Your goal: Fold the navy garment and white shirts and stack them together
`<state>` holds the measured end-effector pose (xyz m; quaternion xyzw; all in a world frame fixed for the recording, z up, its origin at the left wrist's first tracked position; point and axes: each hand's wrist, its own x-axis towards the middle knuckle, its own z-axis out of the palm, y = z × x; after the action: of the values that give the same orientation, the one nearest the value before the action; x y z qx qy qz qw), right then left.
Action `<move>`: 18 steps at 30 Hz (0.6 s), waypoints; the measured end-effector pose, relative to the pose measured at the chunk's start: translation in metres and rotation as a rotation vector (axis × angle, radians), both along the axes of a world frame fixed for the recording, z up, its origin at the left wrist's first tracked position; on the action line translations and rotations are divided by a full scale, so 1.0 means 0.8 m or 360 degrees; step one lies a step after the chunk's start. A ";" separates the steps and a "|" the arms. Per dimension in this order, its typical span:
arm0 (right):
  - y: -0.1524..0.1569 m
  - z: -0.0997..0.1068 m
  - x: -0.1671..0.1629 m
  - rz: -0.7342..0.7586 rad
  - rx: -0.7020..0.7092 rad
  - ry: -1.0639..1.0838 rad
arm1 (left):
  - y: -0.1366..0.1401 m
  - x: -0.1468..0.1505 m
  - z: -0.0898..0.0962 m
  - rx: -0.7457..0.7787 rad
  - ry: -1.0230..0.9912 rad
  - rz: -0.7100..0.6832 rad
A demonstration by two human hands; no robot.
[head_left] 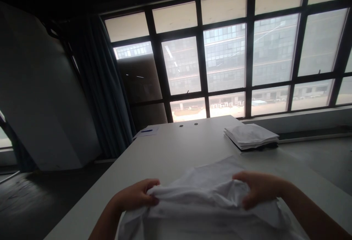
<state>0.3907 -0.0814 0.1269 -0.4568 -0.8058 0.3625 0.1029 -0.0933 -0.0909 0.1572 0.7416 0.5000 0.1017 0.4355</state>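
Observation:
A rumpled white cloth (pixel 203 196), with a fold bunched along its upper part, spreads over the near end of the table. My left hand (pixel 140 194) pinches its left side between thumb and fingers. On the other side my right hand (pixel 258 188) grips the cloth, its thumb and forefinger around a bunched part. Beyond my hands, a flat corner of the cloth lies on the tabletop. The lower part is blurred and runs out of the picture, so I cannot tell what kind of cloth item it is.
The long white table (pixel 176 144) reaches toward the windows (pixel 225 60). At its right edge sits a stack of folded white cloths (pixel 251 135) with something dark beneath. A sheet of paper (pixel 151 131) with a blue pen (pixel 146 130) lies far left. A dark curtain (pixel 101 86) hangs beyond.

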 end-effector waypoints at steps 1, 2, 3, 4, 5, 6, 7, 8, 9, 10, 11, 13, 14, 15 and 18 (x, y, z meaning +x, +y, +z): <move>-0.004 -0.001 -0.009 0.0127 -0.0093 -0.0037 | -0.005 -0.004 0.006 -0.0080 0.0059 -0.0064; -0.008 -0.002 -0.019 0.0270 -0.0205 -0.0049 | -0.010 -0.008 0.012 -0.0127 0.0102 -0.0113; -0.010 -0.002 -0.030 0.0415 -0.0322 -0.0034 | -0.014 -0.011 0.017 -0.0145 0.0130 -0.0144; -0.010 -0.001 -0.039 0.0539 -0.0428 0.0011 | -0.018 -0.014 0.022 -0.0139 0.0147 -0.0166; -0.008 0.002 -0.047 0.0632 -0.0516 0.0086 | -0.021 -0.018 0.026 -0.0121 0.0159 -0.0181; -0.003 0.006 -0.052 0.0699 -0.0585 0.0182 | -0.024 -0.023 0.030 -0.0093 0.0171 -0.0181; 0.005 0.011 -0.056 0.0742 -0.0641 0.0287 | -0.025 -0.028 0.034 -0.0054 0.0179 -0.0151; 0.016 0.019 -0.058 0.0752 -0.0677 0.0401 | -0.026 -0.033 0.037 -0.0003 0.0172 -0.0086; 0.030 0.028 -0.060 0.0719 -0.0676 0.0526 | -0.024 -0.039 0.038 0.0056 0.0155 0.0007; 0.046 0.038 -0.062 0.0644 -0.0627 0.0650 | -0.021 -0.045 0.038 0.0123 0.0135 0.0116; 0.063 0.048 -0.066 0.0515 -0.0516 0.0763 | -0.016 -0.050 0.035 0.0205 0.0130 0.0232; 0.096 0.067 -0.080 0.0077 -0.0091 0.0898 | -0.002 -0.060 0.023 0.0460 0.0256 0.0502; 0.109 0.074 -0.090 -0.0205 0.0196 0.0895 | 0.007 -0.064 0.015 0.0641 0.0409 0.0655; 0.119 0.078 -0.102 -0.0464 0.0441 0.0888 | 0.016 -0.067 0.006 0.0832 0.0602 0.0804; 0.123 0.068 -0.137 -0.0849 0.1016 0.0787 | 0.034 -0.069 -0.021 0.1155 0.1092 0.1010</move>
<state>0.2815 0.0174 0.1814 -0.4932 -0.6831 0.1559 0.5156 -0.1487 -0.0639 0.1404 0.6478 0.7429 0.1459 -0.0843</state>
